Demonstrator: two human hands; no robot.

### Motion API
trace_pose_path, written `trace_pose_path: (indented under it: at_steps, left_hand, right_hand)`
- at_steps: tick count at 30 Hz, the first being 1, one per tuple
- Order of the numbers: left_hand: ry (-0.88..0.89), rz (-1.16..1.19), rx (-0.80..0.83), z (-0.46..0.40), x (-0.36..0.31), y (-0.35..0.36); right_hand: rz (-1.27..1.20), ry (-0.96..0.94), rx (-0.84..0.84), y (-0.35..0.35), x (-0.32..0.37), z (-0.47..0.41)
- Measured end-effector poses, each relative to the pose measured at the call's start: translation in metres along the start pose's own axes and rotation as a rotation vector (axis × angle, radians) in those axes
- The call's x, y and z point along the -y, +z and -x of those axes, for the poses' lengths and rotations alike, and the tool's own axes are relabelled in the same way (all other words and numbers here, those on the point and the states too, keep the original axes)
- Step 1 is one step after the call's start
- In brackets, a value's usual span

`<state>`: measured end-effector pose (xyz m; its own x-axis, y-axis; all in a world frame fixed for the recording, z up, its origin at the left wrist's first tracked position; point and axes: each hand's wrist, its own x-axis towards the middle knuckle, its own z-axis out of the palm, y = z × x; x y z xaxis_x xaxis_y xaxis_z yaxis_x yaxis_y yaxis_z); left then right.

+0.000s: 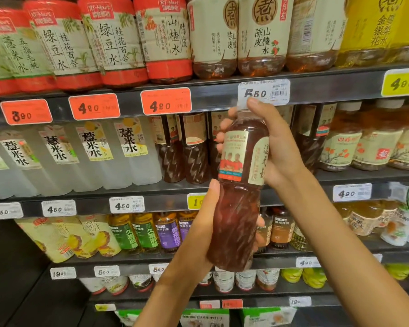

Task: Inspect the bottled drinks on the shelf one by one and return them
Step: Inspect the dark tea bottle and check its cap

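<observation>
Right now a clear plastic bottle of dark reddish-brown drink (pixel 239 190) is held up in front of the shelves, clear of them, between two bare hands. The right hand (pixel 269 149) wraps the upper half from the right side: its thumb reaches up to the pale cap, its palm lies against the cream paper label, and its fingertips curl round to show at the bottle's left edge. The left hand (pixel 198 227) grips the lower half from the left, thumb laid up along the near side, fingers curled round the back so that their tips peek out on the right. The bottle stands close to upright, its long axis running top to bottom with a slight lean, cap end tipped a little to the right and base a little to the left; the cap points up at a white price tag (pixel 263 92) on the dark grey metal shelf rail (pixel 210 97). The label's panel with small red-shirted figures faces the onlooker. Behind it, on the middle shelf, stand more dark brown bottles of the same kind (pixel 184 149), beside frosted white bottles with black lettering (pixel 92 156).
</observation>
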<state>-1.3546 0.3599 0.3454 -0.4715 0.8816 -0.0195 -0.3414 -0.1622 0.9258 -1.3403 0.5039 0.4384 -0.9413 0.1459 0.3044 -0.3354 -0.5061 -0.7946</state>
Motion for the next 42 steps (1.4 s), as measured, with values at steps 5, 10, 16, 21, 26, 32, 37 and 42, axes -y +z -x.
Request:
trace_pose_path:
  at_steps: [5,10,16,21,26,32,37,42]
  left_hand:
    - [-0.007,-0.264,-0.349,-0.003,-0.001,-0.003]
    - [-0.028,-0.281,-0.362,-0.005,0.002,0.005]
    - [-0.056,0.279,0.035,0.006,-0.006,0.011]
    - [-0.096,0.508,0.177,0.010,-0.010,0.024]
    - [-0.112,0.660,0.235,0.012,-0.015,0.029]
    - [-0.094,0.652,0.181,0.015,-0.009,0.025]
    - [0.020,0.217,-0.011,0.018,-0.006,0.013]
    - [-0.013,0.243,-0.049,0.022,-0.009,0.013]
  right_hand:
    - [0.208,-0.029,-0.195,-0.007,-0.001,0.000]
    - [0.252,0.082,-0.284,-0.013,-0.003,0.000]
    - [-0.041,0.153,-0.165,-0.014,-0.007,0.003]
    - [-0.192,0.227,-0.184,-0.013,-0.011,0.000]
    - [-0.242,0.272,-0.108,-0.017,-0.008,-0.003]
    - [-0.267,0.271,-0.100,-0.009,-0.013,-0.004]
    - [-0.084,0.265,-0.204,-0.006,-0.003,-0.002]
    - [0.045,0.307,-0.273,-0.011,-0.003,-0.003]
